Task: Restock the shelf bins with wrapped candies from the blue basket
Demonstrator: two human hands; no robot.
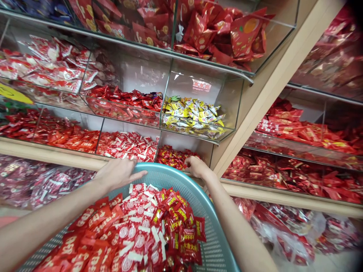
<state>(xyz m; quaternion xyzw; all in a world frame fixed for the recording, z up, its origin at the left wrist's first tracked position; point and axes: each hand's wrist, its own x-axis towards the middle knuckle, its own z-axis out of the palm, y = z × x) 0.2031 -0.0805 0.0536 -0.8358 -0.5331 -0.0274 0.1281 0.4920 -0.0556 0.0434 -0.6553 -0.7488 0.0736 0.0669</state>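
Note:
My left hand (120, 172) is at the far left rim of a teal perforated plastic basket (215, 215). Its thumb stretches out over the basket and the other fingers bend over the shelf edge. Across the basket, my right hand (197, 166) hovers by the far right rim, fingers loosely curved beside small red wrapped candies (171, 156) in a bottom bin; nothing shows in it. Inside the basket lie orange-red packets (95, 230), red-and-white wrapped candies (138, 226) and dark red candies with yellow lettering (181, 226). The fingertips of both hands are partly hidden.
Clear-fronted shelf bins rise ahead, with yellow-and-white candies (195, 113), red-and-white candies (129, 145) and large red packets (221, 32). A slanting wooden post (272, 90) divides the shelves. Bagged candy (286, 234) lies below right, and more bags (59, 185) below left.

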